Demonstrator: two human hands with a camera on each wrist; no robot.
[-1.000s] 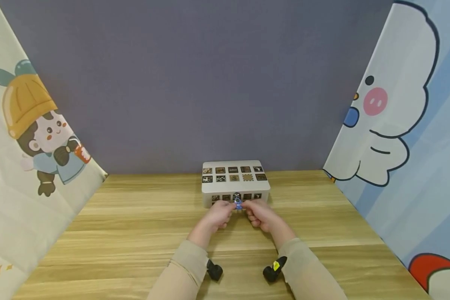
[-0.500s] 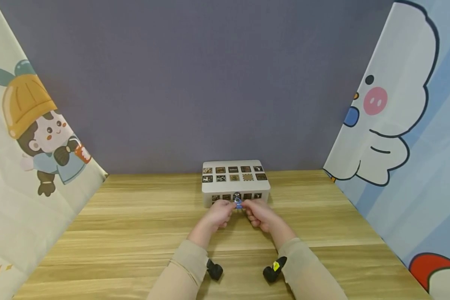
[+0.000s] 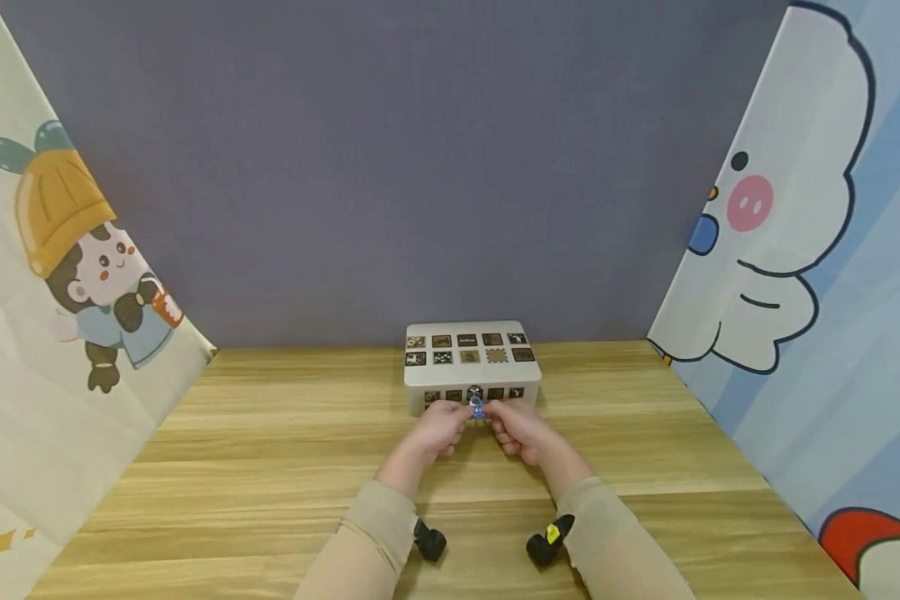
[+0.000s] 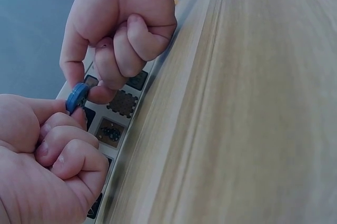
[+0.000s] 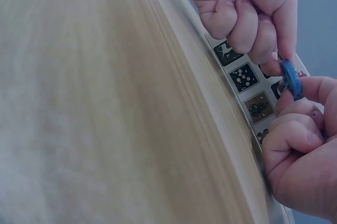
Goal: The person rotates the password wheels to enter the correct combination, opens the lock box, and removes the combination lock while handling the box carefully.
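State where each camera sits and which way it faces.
Head: worn on the head, facing forward and down at the white box and wooden table; sleeves, left hand and right hand show.
Left wrist: on the left wrist, facing the small blue object; both hands show.
Right wrist: on the right wrist, facing that object too; both hands show.
Shared: both wrist views show the hands pinching it near the box.

Smooth box point(image 3: 465, 373), wood-grained table point(image 3: 270, 467), cloth backdrop point(image 3: 420, 167).
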